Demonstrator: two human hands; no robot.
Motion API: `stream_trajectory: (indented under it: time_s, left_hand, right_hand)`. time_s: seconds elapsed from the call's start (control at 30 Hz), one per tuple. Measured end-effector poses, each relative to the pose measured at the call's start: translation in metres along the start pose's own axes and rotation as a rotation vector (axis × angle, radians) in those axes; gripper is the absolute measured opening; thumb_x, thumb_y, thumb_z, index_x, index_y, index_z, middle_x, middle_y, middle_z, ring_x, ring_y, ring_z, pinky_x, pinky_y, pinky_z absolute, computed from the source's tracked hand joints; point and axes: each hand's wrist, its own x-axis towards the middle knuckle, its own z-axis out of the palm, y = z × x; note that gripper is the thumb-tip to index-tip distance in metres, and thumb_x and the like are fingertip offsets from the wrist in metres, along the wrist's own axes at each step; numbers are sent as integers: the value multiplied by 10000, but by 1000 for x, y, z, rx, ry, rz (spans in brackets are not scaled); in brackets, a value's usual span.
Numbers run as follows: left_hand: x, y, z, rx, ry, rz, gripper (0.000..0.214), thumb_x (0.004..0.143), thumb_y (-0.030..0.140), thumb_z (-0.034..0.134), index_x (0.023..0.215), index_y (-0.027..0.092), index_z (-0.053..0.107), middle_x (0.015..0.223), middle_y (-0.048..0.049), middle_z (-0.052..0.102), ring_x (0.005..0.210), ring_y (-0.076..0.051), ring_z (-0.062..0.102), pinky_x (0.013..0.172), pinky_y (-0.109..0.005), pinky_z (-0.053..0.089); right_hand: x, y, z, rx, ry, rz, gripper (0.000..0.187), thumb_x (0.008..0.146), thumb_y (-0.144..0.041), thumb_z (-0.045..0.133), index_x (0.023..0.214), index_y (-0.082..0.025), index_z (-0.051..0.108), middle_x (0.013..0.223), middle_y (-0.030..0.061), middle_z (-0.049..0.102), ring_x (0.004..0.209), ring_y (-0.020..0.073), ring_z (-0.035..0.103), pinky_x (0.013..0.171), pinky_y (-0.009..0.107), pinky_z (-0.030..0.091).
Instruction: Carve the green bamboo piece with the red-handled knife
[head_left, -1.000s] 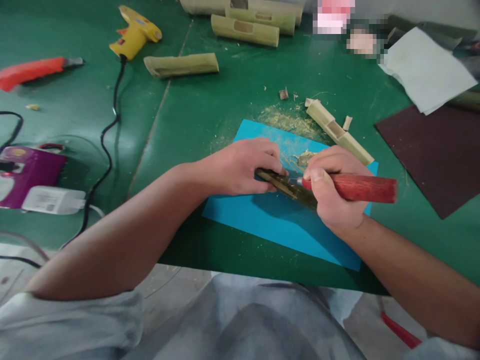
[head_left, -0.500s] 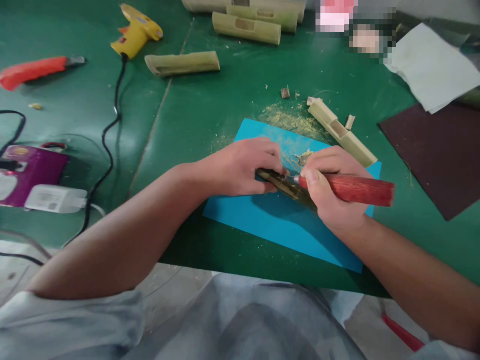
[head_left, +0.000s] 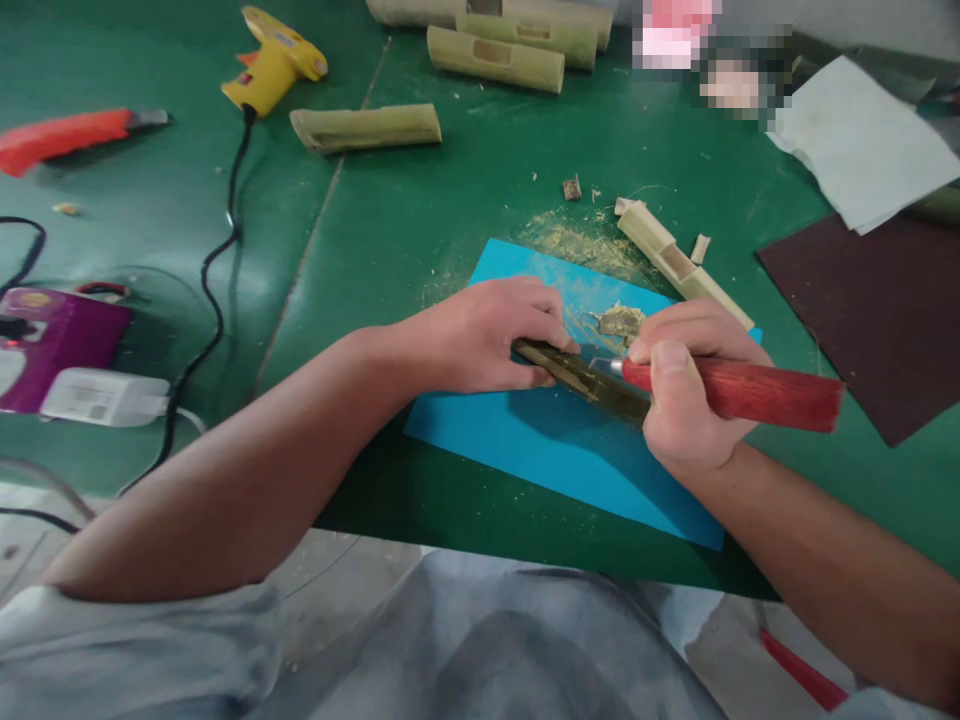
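Observation:
My left hand (head_left: pixel 487 335) is closed over one end of a dark green bamboo piece (head_left: pixel 592 382) and presses it onto a blue sheet (head_left: pixel 525 440). My right hand (head_left: pixel 686 395) grips a carving tool with a red wooden handle (head_left: pixel 757 392). Its metal tip rests on the bamboo piece between my two hands. A small heap of shavings (head_left: pixel 619 320) lies on the sheet just behind the hands.
On the green table (head_left: pixel 420 200) lie a notched bamboo length (head_left: pixel 679 262), another bamboo section (head_left: pixel 366 127), more at the back (head_left: pixel 495 58), a yellow glue gun (head_left: pixel 274 62) with black cord, a red utility knife (head_left: pixel 67 135), a dark brown sheet (head_left: pixel 877 300), white paper (head_left: pixel 862 140), a purple box (head_left: pixel 56 345).
My right hand and the red-handled tool have drawn back to the right along the bamboo piece. My left hand has stayed where it was.

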Motion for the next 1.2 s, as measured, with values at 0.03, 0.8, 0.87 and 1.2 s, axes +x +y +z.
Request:
stream_trajectory:
  time_s: [0.03,0.8,0.87,1.2]
  left_hand:
    - [0,0,0,0,-4,-1,234,935,327,636,1089,204,763,1077,-85,712,1068,-220,627,964,-335,469]
    - [1,3,-1,10,-7,-20,224,933,327,627,1060,196,757,1069,-84,706,1071,-218,626,959,-328,472]
    - [1,4,-2,11,-13,-25,222,933,328,626,1052,194,757,1065,-79,706,1063,-214,622,952,-326,469]
    - [0,2,0,4,9,-10,226,940,330,627,1075,204,758,1064,-83,723,1052,-216,631,954,-333,471]
  right_hand:
    - [0,1,2,35,31,-7,225,957,-352,619,740,-295,630,722,-16,675,688,198,655,670,419,609]
    - [3,3,7,82,18,-25,230,942,-347,640,716,-303,629,687,-32,675,659,185,641,635,395,579]
    - [3,3,7,84,-10,-18,243,946,-351,647,709,-307,618,687,-31,675,661,185,647,639,391,585]
    - [4,0,3,72,67,-32,203,897,-260,610,696,-283,596,661,-48,638,625,162,616,620,381,562]
